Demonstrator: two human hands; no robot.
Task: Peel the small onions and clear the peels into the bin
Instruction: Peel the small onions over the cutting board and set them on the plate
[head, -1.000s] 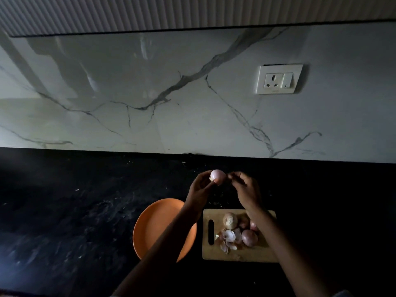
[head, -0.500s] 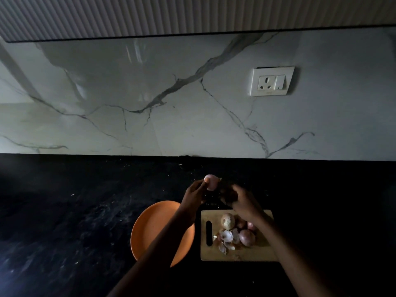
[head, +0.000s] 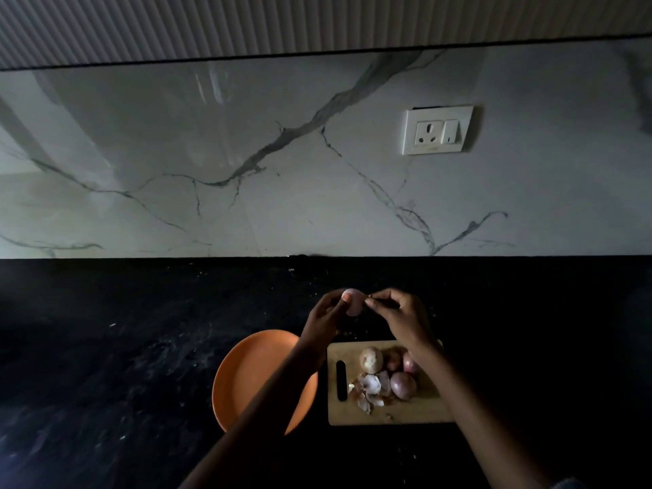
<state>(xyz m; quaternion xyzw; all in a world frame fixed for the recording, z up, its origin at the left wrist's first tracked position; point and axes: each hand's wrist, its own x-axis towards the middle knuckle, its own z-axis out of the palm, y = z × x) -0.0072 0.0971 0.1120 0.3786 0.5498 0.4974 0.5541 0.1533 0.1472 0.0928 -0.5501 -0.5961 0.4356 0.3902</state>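
It is dim in here. What light there is falls on the marble backsplash (head: 247, 164), which shows soft glare streaks and blurred reflections high on the left. The black counter (head: 106, 347) swallows nearly everything, with only faint grey mottling visible. Both forearms read as dark shapes, their near ends lost in shadow. The orange plate (head: 247, 368) and wooden cutting board (head: 416, 414) catch a muted glow. The wide lens bows the cabinet edge at the far corners; the corners darken.
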